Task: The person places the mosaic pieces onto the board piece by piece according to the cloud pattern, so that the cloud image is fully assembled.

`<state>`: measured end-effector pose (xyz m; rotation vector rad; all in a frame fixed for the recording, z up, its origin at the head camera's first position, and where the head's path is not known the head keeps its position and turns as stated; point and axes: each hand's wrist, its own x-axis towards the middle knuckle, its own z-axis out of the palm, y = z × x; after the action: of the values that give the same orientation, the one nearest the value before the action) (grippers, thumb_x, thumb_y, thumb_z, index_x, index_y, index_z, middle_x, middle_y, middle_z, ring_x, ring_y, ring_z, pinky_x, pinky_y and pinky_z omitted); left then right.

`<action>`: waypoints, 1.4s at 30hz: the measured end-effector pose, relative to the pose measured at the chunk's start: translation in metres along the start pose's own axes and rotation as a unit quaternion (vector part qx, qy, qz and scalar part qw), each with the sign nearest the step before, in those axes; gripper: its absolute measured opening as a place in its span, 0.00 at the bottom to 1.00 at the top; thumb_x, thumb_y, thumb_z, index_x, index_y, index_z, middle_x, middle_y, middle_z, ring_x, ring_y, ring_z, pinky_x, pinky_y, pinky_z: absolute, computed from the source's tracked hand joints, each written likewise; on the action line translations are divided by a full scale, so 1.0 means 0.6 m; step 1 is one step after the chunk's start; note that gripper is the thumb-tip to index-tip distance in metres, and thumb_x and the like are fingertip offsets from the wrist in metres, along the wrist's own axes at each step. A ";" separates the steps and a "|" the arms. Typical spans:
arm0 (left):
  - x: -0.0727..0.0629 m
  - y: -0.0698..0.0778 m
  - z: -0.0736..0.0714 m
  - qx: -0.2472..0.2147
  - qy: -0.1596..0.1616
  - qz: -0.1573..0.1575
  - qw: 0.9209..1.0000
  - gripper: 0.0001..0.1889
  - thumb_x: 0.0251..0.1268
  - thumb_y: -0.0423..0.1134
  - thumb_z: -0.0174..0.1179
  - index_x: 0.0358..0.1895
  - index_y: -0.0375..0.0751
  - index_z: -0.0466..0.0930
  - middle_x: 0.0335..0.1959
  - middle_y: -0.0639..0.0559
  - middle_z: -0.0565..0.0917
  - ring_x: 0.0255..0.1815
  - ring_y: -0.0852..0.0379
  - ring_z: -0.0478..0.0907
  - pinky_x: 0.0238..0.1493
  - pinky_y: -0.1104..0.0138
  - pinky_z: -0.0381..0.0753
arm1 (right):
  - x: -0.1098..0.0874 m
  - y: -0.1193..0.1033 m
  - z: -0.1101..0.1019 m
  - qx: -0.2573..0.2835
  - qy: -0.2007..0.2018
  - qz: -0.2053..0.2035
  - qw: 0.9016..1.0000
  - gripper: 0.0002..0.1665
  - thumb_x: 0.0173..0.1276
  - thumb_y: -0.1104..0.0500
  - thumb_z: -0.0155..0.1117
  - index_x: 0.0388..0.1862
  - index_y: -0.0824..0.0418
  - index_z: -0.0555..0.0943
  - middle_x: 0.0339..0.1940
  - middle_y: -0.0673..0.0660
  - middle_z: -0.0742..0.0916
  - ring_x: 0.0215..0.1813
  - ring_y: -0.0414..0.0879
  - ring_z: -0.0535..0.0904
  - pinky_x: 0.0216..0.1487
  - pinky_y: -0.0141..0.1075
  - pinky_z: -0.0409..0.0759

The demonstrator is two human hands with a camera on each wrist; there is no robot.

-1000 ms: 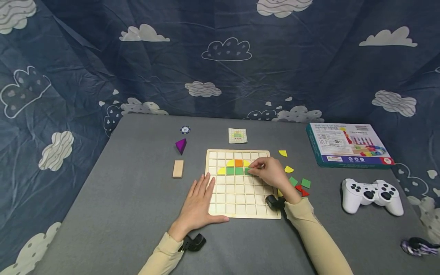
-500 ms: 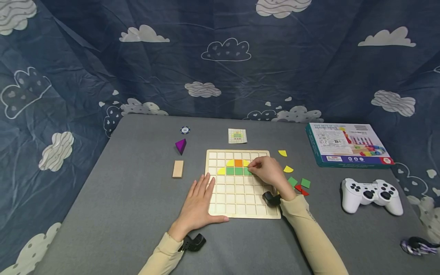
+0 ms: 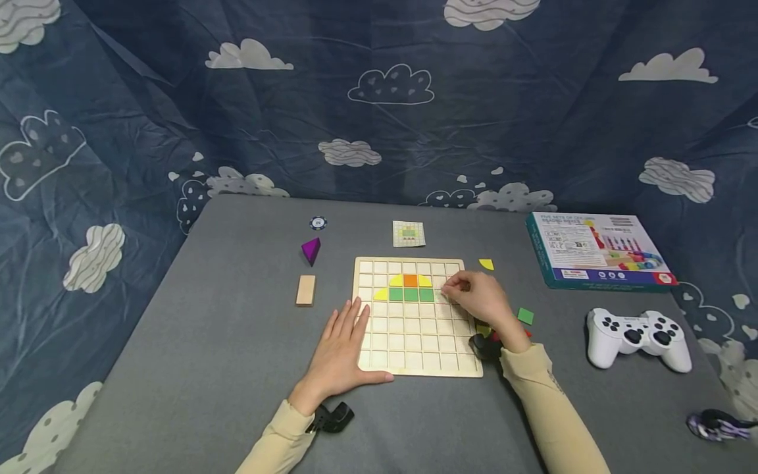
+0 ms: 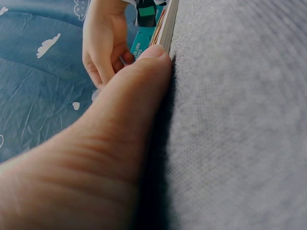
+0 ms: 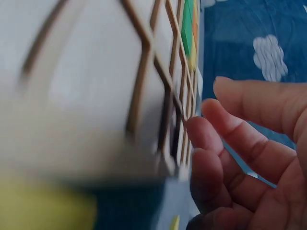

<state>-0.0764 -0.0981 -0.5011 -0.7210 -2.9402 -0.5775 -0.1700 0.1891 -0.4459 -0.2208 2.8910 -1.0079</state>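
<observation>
Both hands (image 3: 339, 359) (image 3: 481, 296) partly hide the gridded board (image 3: 397, 342).

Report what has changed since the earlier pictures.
The right hand has moved rightward, off the rightmost green square in the row, which now shows whole; it appears to hold nothing. It now covers the spots where a loose yellow piece and a loose green piece lay. The left hand stays on the board's left edge; the orange square stays in its cell.
</observation>
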 end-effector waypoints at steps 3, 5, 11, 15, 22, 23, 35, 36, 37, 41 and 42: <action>0.000 0.000 0.000 0.002 0.000 0.001 1.000 0.65 0.41 0.78 0.57 0.75 0.35 0.45 0.76 0.41 0.44 0.75 0.46 0.39 0.72 0.55 0.36 | -0.006 0.016 -0.015 -0.009 0.040 0.020 0.999 0.10 0.63 0.56 0.66 0.34 0.63 0.84 0.25 0.54 0.83 0.24 0.47 0.73 0.24 0.39 0.69; 0.000 0.000 0.000 0.002 0.000 0.001 1.000 0.65 0.41 0.78 0.57 0.75 0.35 0.45 0.76 0.41 0.44 0.75 0.46 0.39 0.72 0.55 0.37 | -0.009 0.028 -0.026 -0.023 0.062 0.038 0.997 0.12 0.64 0.55 0.66 0.34 0.64 0.83 0.24 0.55 0.82 0.24 0.48 0.72 0.22 0.39 0.68; -0.002 -0.001 0.000 -0.002 0.003 0.000 1.000 0.65 0.41 0.78 0.57 0.75 0.35 0.45 0.76 0.40 0.44 0.75 0.46 0.38 0.72 0.55 0.37 | -0.018 0.061 -0.064 -0.072 0.054 0.105 0.990 0.19 0.65 0.48 0.64 0.35 0.65 0.80 0.22 0.56 0.78 0.22 0.48 0.69 0.22 0.38 0.62; -0.002 -0.003 0.001 -0.002 0.004 -0.001 1.000 0.65 0.41 0.78 0.57 0.75 0.36 0.45 0.76 0.40 0.44 0.75 0.46 0.38 0.72 0.55 0.36 | -0.018 0.074 -0.074 -0.096 0.025 0.134 0.986 0.22 0.65 0.45 0.62 0.34 0.65 0.78 0.23 0.57 0.78 0.23 0.49 0.70 0.22 0.38 0.63; -0.002 -0.001 0.001 -0.007 0.003 -0.001 1.000 0.65 0.41 0.78 0.57 0.75 0.35 0.45 0.76 0.41 0.44 0.75 0.45 0.39 0.72 0.55 0.36 | -0.007 0.082 -0.067 -0.104 0.008 0.154 0.983 0.21 0.64 0.47 0.64 0.33 0.67 0.77 0.25 0.59 0.78 0.27 0.51 0.71 0.26 0.39 0.65; -0.002 -0.001 0.000 -0.006 0.004 0.000 1.000 0.65 0.41 0.78 0.57 0.75 0.35 0.45 0.76 0.41 0.44 0.75 0.45 0.39 0.72 0.55 0.37 | -0.005 0.083 -0.066 -0.101 0.008 0.155 0.983 0.21 0.64 0.48 0.64 0.33 0.67 0.77 0.25 0.59 0.78 0.27 0.51 0.71 0.26 0.39 0.65; -0.001 0.000 0.000 -0.002 0.008 0.005 1.000 0.65 0.41 0.78 0.57 0.75 0.35 0.45 0.76 0.40 0.45 0.75 0.45 0.39 0.72 0.55 0.37 | 0.002 0.083 -0.071 -0.022 -0.005 0.169 0.985 0.20 0.59 0.57 0.70 0.42 0.72 0.79 0.32 0.63 0.80 0.32 0.52 0.73 0.30 0.39 0.70; -0.001 0.000 0.000 -0.003 0.007 0.005 1.000 0.65 0.41 0.78 0.57 0.75 0.35 0.45 0.76 0.40 0.45 0.75 0.45 0.39 0.72 0.55 0.37 | 0.002 0.082 -0.071 -0.017 -0.002 0.172 0.985 0.20 0.59 0.57 0.71 0.42 0.72 0.79 0.33 0.63 0.81 0.33 0.52 0.73 0.31 0.39 0.71; 0.000 0.000 0.000 -0.003 0.007 0.005 1.000 0.65 0.41 0.78 0.57 0.75 0.35 0.46 0.76 0.40 0.45 0.75 0.45 0.39 0.72 0.54 0.37 | 0.002 0.082 -0.070 -0.014 0.000 0.174 0.985 0.20 0.58 0.58 0.71 0.42 0.72 0.79 0.33 0.64 0.81 0.33 0.53 0.73 0.31 0.39 0.71; 0.000 0.000 -0.002 -0.002 0.009 0.007 1.000 0.65 0.40 0.78 0.58 0.75 0.35 0.46 0.76 0.40 0.45 0.75 0.45 0.40 0.72 0.54 0.38 | 0.000 0.084 -0.066 -0.016 0.012 0.169 0.985 0.19 0.58 0.58 0.72 0.42 0.69 0.80 0.35 0.63 0.82 0.35 0.53 0.74 0.33 0.40 0.70; 0.000 0.000 -0.002 -0.001 0.009 0.008 1.000 0.65 0.40 0.78 0.58 0.75 0.34 0.46 0.76 0.40 0.46 0.75 0.45 0.40 0.72 0.54 0.38 | 0.000 0.085 -0.064 -0.018 0.015 0.166 0.986 0.18 0.58 0.58 0.72 0.42 0.68 0.80 0.36 0.63 0.82 0.35 0.53 0.73 0.34 0.40 0.69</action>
<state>-0.0765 -0.0985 -0.5001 -0.7333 -2.9147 -0.5832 -0.1799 0.2524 -0.4475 0.2683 2.8387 -0.9052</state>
